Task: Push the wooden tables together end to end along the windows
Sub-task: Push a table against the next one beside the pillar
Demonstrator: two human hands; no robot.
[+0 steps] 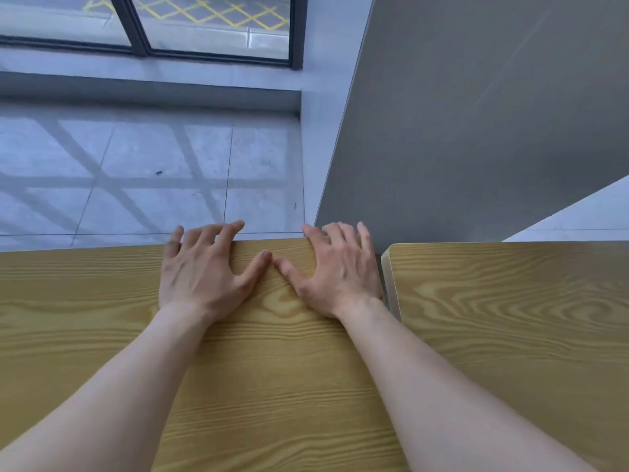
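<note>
The tiled floor fills the upper left of the head view, pale grey and crossed by shadow bars from the window above it, whose dark frame stands on a low sill. A grey wall rises on the upper right, its corner meeting the floor just beyond the tables.

2 wooden tables take up the lower half. The nearer table runs from the left edge to just past the middle, its far edge facing the window. The second table lies to its right with a rounded corner showing; a narrow dark gap separates the 2 tops, so they sit just beside each other without touching at that point.

Both bare forearms reach forward over the nearer table. The left hand lies flat on the wood, fingers spread and curling over the far edge. The right hand lies the same way, close to the table's right corner, fingers over the far edge. Both hands are splayed open, pressing on the tabletop rather than closed around anything. The 2 thumbs point inward, their tips nearly touching.
</note>
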